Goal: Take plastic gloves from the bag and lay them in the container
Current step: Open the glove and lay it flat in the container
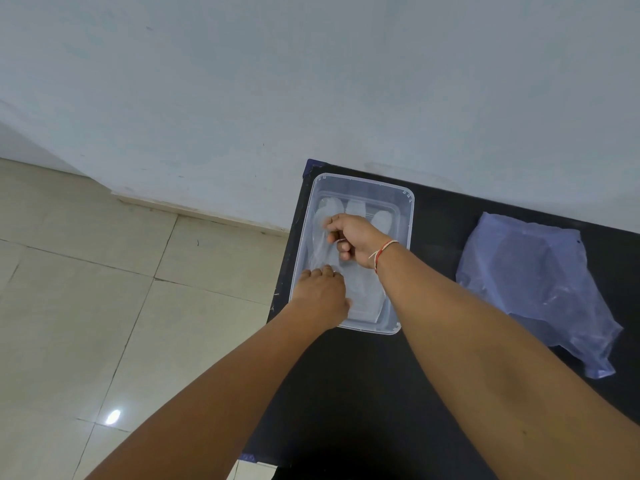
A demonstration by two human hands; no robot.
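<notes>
— What filled the frame, biggest thing first?

— A pale wall (311, 81) stood above a tiled floor (86, 289), and a black table (433, 216) ran along the right. On it lay a crumpled bluish bag (533, 285), well apart from a clear container (360, 183) at the table's left end.

— And the hands?

— Both reached into the container. The right hand (356, 240) (a thread band (381, 252) at its wrist) was curled, fingers pinching the clear gloves (367, 289) lying inside. The left hand (322, 296) lay over the near-left rim, fingers together, pressing down on the same film.

— How many gloves?

— The film was too sheer to count; pale finger shapes showed toward the far end.
</notes>
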